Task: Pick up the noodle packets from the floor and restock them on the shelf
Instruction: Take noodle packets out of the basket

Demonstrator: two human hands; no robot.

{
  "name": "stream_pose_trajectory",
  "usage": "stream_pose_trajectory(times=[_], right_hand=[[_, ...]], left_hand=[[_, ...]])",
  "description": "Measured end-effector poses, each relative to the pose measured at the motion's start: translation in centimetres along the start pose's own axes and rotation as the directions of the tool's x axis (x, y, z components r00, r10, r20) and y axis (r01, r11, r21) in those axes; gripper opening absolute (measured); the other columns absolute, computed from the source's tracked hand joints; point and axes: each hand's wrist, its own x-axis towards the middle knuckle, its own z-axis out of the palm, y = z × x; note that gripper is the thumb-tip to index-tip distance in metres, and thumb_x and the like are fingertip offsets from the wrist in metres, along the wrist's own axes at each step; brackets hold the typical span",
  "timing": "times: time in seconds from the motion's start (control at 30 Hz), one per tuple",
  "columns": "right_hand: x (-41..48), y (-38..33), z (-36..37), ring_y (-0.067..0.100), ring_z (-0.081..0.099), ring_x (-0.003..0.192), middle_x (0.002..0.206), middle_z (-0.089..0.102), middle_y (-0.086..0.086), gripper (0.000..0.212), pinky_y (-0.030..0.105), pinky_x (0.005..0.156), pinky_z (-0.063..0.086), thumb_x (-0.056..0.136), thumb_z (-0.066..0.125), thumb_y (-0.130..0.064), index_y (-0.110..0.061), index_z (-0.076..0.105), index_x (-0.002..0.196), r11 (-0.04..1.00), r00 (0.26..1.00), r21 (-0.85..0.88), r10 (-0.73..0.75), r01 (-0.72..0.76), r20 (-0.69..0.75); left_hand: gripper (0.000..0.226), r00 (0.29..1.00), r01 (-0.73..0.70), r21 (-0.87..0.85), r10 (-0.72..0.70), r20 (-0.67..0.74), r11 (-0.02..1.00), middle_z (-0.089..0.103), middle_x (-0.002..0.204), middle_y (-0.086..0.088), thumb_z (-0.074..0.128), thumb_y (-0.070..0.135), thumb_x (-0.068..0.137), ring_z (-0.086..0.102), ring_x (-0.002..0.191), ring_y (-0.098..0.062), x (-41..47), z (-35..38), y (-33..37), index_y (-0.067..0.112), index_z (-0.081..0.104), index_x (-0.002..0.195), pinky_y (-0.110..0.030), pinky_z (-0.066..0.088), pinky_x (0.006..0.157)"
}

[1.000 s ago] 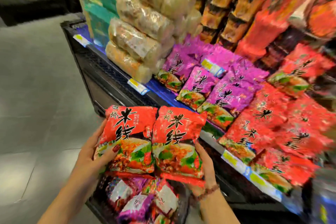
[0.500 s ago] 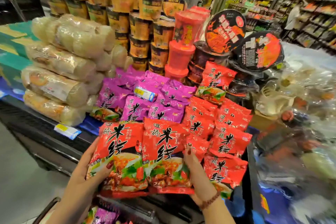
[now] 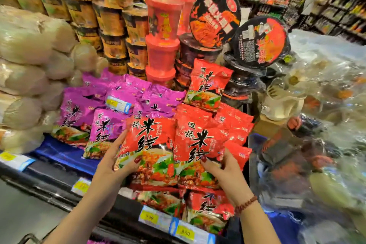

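Raised, two red noodle packets (image 3: 150, 144) now overlap red stack (image 3: 234, 125) on shelf (image 3: 59, 154).

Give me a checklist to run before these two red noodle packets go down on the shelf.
1. Left hand grips left red noodle packet: ok.
2. Right hand grips right red noodle packet: ok.
3. Matching red pile right behind the held packets: ok.
4. Free room on that pile: cannot tell, the held packets hide it.
5. Left packet clear of the purple packets: cannot tell; they overlap in view.
6. Front-edge red packets clear of the price strip: not ok, one covers part of it.
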Motion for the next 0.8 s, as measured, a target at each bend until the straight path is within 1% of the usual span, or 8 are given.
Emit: stream_pose_trajectory(times=[0.07,0.17,0.27,0.4,0.53,0.63,0.7,0.8], right_hand=[[1.2,-0.2,-1.7,0.007,0.068,0.094,0.103,0.072,-0.008,0.034,0.019,0.077,0.054,0.085,0.069,-0.009,-0.016,0.057,0.116,0.999,0.999,0.0,-0.035,0.035,-0.015],[3.0,-0.8,-3.8,0.004,0.066,0.1,0.108,0.07,-0.008,0.037,0.022,0.087,0.054,0.085,0.069,-0.016,-0.017,0.057,0.12,0.997,0.993,-0.03,-0.071,0.069,-0.095],[5.3,-1.7,-6.4,0.007,0.067,0.098,0.11,0.069,-0.004,0.034,0.026,0.089,0.054,0.089,0.065,-0.007,-0.012,0.057,0.121,0.993,0.971,0.025,-0.111,0.119,-0.213],[9.1,-3.1,-10.6,0.019,0.069,0.094,0.106,0.071,0.005,0.025,0.037,0.082,0.055,0.089,0.066,-0.007,-0.017,0.061,0.111,0.983,0.917,0.075,-0.129,0.169,-0.378],[12.8,-4.0,-12.7,0.013,0.069,0.094,0.109,0.069,0.001,0.034,0.031,0.08,0.058,0.091,0.065,-0.007,-0.015,0.056,0.123,0.97,0.878,0.074,-0.175,0.231,-0.446],[15.2,-4.2,-12.5,0.011,0.065,0.101,0.113,0.065,-0.001,0.039,0.026,0.085,0.054,0.087,0.07,-0.016,-0.022,0.053,0.121,0.965,0.841,-0.021,-0.237,0.26,-0.487],[16.8,-4.0,-12.5,0.019,0.062,0.111,0.12,0.064,0.003,0.047,0.036,0.096,0.05,0.081,0.072,-0.027,-0.021,0.054,0.123,0.955,0.826,-0.121,-0.296,0.272,-0.479],[18.6,-3.8,-12.9,0.018,0.057,0.111,0.117,0.062,0.001,0.037,0.039,0.1,0.045,0.089,0.068,-0.013,-0.018,0.054,0.123,0.937,0.834,-0.231,-0.341,0.263,-0.434]], left_hand=[[0.076,1.0,-0.016,0.006,0.016,0.003,1.0,0.044,0.145,0.025,0.083,0.024,0.066,0.038,0.138,-0.006,1.4,1.4,-0.1,0.062,0.052,0.125,-0.05,0.032,0.114],[0.081,0.999,-0.032,0.004,0.031,0.033,0.999,0.043,0.147,0.024,0.08,0.041,0.057,0.038,0.139,-0.008,3.5,3.1,0.0,0.058,0.05,0.13,-0.052,0.032,0.114],[0.078,0.998,-0.04,-0.022,0.041,0.047,0.999,0.041,0.148,0.024,0.081,0.035,0.063,0.039,0.139,-0.013,5.4,4.6,-0.1,0.059,0.049,0.13,-0.054,0.032,0.113],[0.074,0.997,-0.069,0.024,0.069,0.026,0.997,0.038,0.147,0.028,0.078,0.029,0.07,0.034,0.141,-0.008,7.5,6.0,0.2,0.063,0.047,0.128,-0.052,0.032,0.114],[0.079,0.997,-0.06,0.04,0.058,0.044,0.997,0.038,0.147,0.027,0.083,0.031,0.068,0.034,0.141,-0.013,8.8,6.7,0.2,0.063,0.045,0.13,-0.053,0.032,0.113],[0.079,0.999,-0.038,0.012,0.038,0.039,0.999,0.04,0.15,0.019,0.084,0.032,0.068,0.041,0.138,-0.025,9.6,6.8,-0.2,0.063,0.045,0.13,-0.059,0.036,0.107],[0.078,0.999,-0.036,0.007,0.036,0.031,0.999,0.043,0.146,0.022,0.081,0.024,0.071,0.043,0.137,-0.026,10.1,6.9,-0.5,0.064,0.046,0.128,-0.059,0.037,0.106],[0.076,1.0,-0.023,0.018,0.023,0.0,1.0,0.039,0.137,0.037,0.076,0.021,0.073,0.038,0.139,-0.018,10.4,7.1,-0.5,0.067,0.046,0.126,-0.057,0.036,0.109]])
